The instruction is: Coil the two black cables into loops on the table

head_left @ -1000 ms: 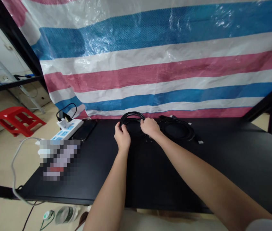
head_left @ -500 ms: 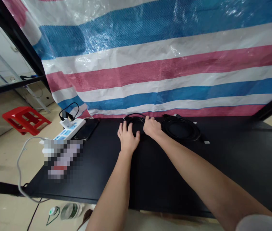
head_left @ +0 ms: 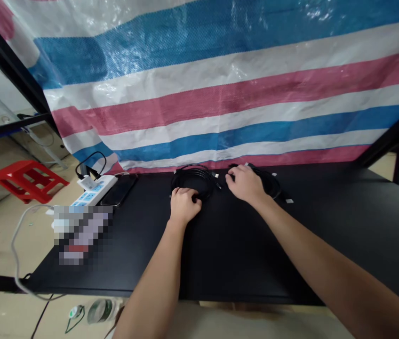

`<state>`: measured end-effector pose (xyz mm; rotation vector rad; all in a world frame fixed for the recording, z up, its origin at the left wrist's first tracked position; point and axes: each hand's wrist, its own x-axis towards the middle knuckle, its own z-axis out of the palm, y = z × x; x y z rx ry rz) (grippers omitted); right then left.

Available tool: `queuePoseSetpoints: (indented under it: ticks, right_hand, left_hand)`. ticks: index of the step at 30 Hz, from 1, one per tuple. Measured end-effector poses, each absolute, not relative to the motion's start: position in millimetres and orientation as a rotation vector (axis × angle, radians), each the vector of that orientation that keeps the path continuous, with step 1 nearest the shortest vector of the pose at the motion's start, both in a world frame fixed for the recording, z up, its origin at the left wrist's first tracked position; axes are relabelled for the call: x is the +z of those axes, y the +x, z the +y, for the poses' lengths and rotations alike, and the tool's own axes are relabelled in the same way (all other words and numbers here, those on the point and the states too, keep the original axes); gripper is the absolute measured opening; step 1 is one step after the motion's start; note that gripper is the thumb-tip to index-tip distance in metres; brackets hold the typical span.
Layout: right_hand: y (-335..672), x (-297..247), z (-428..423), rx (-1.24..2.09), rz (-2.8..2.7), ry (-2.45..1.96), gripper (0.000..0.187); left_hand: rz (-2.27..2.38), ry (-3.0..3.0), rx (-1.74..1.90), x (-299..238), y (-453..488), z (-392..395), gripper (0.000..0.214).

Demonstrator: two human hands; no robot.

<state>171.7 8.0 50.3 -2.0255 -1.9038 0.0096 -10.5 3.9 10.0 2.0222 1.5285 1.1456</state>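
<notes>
A coiled black cable lies at the back middle of the black tabletop, its plug ends at its right side. My left hand is closed over the coil's near edge, fingers curled and thumb to the right. Farther right lies a second coiled black cable with small white tags. My right hand is over its left part and covers much of it. The fingers there are bent but apart, and I see nothing held between them.
At the left a white power strip with plugs stands beside a black phone. A pixelated patch covers something in front of them. A striped plastic sheet hangs behind the table. A red stool stands on the floor.
My right hand has left the first coil and moved right onto the second. My left hand has come slightly nearer and curled over the first coil's near edge. The view has shifted slightly.
</notes>
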Motion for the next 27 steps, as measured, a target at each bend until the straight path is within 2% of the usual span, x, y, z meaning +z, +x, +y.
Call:
queuePoseSetpoints:
  ticks: [4,9,15,18,27]
  right_hand:
    - [217.0,41.7,-7.9,-0.037,-1.650,-2.022,0.020]
    - [259.8,25.3,-14.7,-0.007,-1.334,-2.096,0.017]
    - [281.8,8.7,-5.7,0.006,-1.285,-2.182,0.017]
    - [282.8,4.9,-2.5,-0.004,-1.283,-2.209,0.018]
    - [277.5,-2.7,-5.0,-0.060,-1.262,-2.147,0.016]
  left_hand:
    - [1.451,2.023,1.106,10.3,-1.9,1.2,0.029]
    - [1.470,2.114,1.104,3.1,4.9,4.2,0.014]
    - [1.459,2.455,0.904,-5.2,1.6,11.2,0.031]
    - [1.496,2.598,0.802,-5.5,0.4,11.8,0.033]
    - [1.507,2.626,1.186,-5.7,3.4,6.3,0.026]
